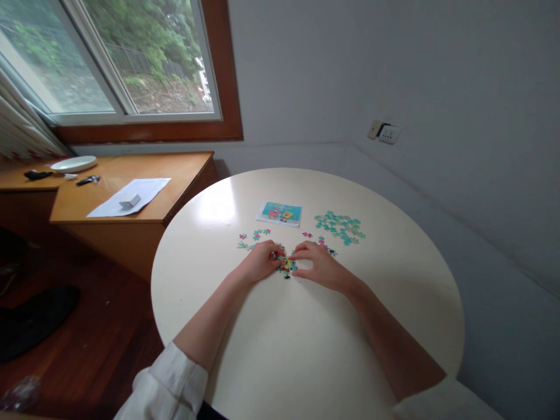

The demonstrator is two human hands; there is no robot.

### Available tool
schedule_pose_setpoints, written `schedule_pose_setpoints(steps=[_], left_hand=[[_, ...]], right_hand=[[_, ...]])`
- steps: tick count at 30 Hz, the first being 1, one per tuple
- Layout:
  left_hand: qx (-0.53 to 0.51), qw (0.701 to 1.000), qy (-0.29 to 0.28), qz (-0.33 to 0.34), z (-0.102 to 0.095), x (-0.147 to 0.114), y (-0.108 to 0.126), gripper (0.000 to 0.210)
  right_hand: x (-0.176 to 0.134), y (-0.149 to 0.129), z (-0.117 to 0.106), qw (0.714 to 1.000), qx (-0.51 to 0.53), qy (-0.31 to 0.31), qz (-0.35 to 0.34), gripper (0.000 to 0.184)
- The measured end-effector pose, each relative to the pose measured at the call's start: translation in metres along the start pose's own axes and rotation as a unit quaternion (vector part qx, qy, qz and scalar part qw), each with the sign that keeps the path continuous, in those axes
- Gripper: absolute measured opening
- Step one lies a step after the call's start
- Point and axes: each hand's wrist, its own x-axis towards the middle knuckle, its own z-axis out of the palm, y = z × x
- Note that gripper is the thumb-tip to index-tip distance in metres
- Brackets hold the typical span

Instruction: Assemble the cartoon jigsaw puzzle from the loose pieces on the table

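Observation:
Joined jigsaw pieces [286, 267] in yellow, green and red lie on the table between my two hands. My left hand [261, 261] is closed at their left side, fingers curled and fingertips touching the pieces; the curled fingers partly hide them. From the right, my right hand [321, 265] grips the edge of the same cluster, with thumb and forefinger bent around a piece. Just beyond my hands are loose jigsaw pieces [257, 234] on the left and a pink piece [307, 234] on the right. Farther off lies a picture card [280, 214] with cartoon figures on blue.
A spread of teal jigsaw pieces [340, 225] lies at the right on the round white table [289, 350]. To the left, a wooden desk [188, 178] holds a paper sheet [131, 197] and a white plate [74, 164]. Walls rise behind and on the right.

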Motion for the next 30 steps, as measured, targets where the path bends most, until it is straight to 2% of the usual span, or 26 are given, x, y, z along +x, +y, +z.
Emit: schedule_pose_setpoints(steps=[18, 30], left_hand=[[-0.006, 1.0, 0.002, -0.006, -0.0002, -0.0004, 0.0013, 0.011], [-0.004, 1.0, 0.004, -0.006, 0.0006, -0.0007, 0.001, 0.01]], right_hand=[[0.0, -0.0032, -0.0015, 1.0, 0.001, -0.012, 0.007, 0.029], [0.0015, -0.0008, 0.0001, 1.0, -0.01, -0.005, -0.002, 0.017]])
